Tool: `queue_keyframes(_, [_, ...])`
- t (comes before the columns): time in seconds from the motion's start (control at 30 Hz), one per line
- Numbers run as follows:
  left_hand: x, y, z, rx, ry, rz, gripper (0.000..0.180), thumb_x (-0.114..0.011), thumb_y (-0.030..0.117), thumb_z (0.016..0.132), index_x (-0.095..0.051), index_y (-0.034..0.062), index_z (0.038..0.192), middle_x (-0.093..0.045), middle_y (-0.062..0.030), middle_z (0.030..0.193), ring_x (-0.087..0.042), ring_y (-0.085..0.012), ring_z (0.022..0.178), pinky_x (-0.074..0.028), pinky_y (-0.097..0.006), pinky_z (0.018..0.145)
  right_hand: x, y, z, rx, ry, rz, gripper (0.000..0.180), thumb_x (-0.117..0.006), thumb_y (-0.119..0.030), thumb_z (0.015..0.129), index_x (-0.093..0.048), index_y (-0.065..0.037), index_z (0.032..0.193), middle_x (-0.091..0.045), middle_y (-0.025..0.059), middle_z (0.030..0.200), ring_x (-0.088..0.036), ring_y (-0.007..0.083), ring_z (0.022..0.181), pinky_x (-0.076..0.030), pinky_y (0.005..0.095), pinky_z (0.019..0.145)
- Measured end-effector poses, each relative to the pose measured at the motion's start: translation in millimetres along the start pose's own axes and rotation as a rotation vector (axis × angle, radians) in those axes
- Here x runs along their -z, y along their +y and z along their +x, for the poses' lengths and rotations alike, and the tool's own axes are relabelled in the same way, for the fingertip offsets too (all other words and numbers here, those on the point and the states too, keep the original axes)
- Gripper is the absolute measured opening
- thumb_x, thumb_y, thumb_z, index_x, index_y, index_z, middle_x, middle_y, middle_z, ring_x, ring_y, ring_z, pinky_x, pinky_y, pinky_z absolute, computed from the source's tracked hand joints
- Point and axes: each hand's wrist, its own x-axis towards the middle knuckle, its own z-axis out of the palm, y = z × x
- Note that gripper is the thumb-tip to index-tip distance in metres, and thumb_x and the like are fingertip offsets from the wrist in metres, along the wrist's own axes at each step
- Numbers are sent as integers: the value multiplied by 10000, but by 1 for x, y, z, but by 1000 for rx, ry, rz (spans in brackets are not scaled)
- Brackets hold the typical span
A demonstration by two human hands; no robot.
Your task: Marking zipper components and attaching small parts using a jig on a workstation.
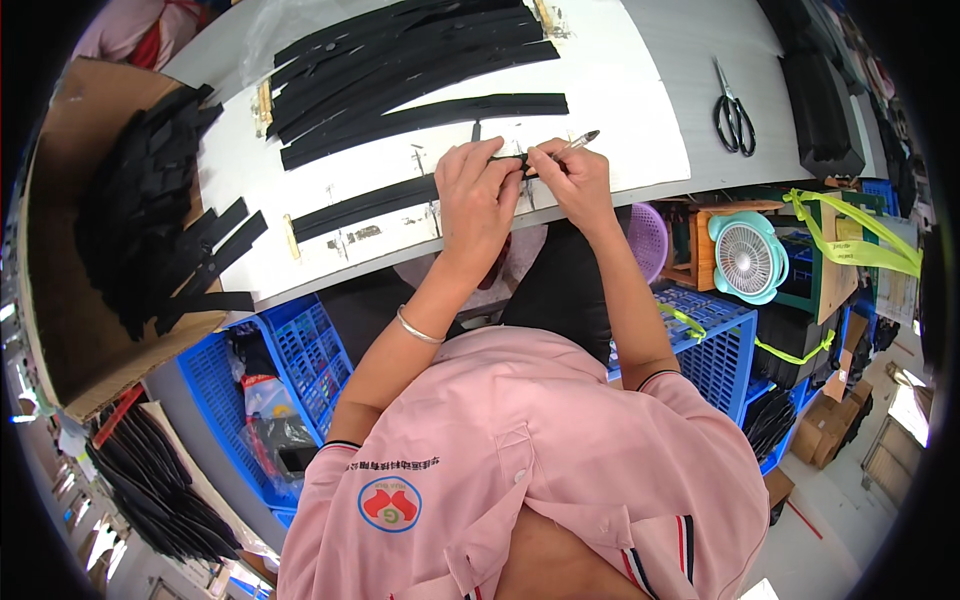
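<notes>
A long black fabric strip lies along the near edge of a white board. My left hand presses on this strip near its right part, thumb and fingers closed against it. My right hand grips a pen, whose upper end points away to the right. The pen's lower end sits close to my left fingertips and is hidden by my fingers. Dark marks show on the board beside the strip. Just beyond my hands lies another black strip.
More black strips lie side by side at the far part of the board. Black-handled scissors rest on the grey table to the right. A cardboard box of black pieces stands left. Blue crates and a turquoise fan are below the table's level.
</notes>
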Motion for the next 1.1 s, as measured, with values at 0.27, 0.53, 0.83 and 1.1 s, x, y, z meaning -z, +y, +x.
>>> queue_keyframes(0.27, [4,0,1,-1,6,2,154,-770,72,814,-762,76,967,-699,-63,1186,-581,-293,1166,-408,-425,1024,1,-7,2,181,-88,-191,172,-710,-177,916,-754,-40,821,-709,83,706,-660,182,620,-488,324,588])
queue_keyframes(0.53, [75,-29,-24,151,56,174,285,-708,142,927,-721,90,1207,-607,-112,1403,-446,-340,1413,-309,-468,1172,21,-22,-16,-119,-106,434,236,-545,-135,1033,-669,-15,1194,-712,141,819,-576,121,599,-442,242,557])
queue_keyframes(0.83, [227,-176,-65,304,114,669,336,-642,158,959,-677,95,1287,-622,-158,1384,-488,-365,1371,-315,-483,1170,58,-170,-59,539,-564,1509,161,-586,-111,956,-550,-131,1112,-684,101,1109,-652,313,580,-491,363,468])
queue_keyframes(1.1, [241,-187,-44,302,151,618,162,-698,221,937,-701,112,1057,-707,-52,1233,-560,-281,1306,-267,-498,1171,41,-253,-75,623,-362,1406,388,-680,-29,897,-523,-160,1227,-687,27,1213,-683,314,660,-473,341,507])
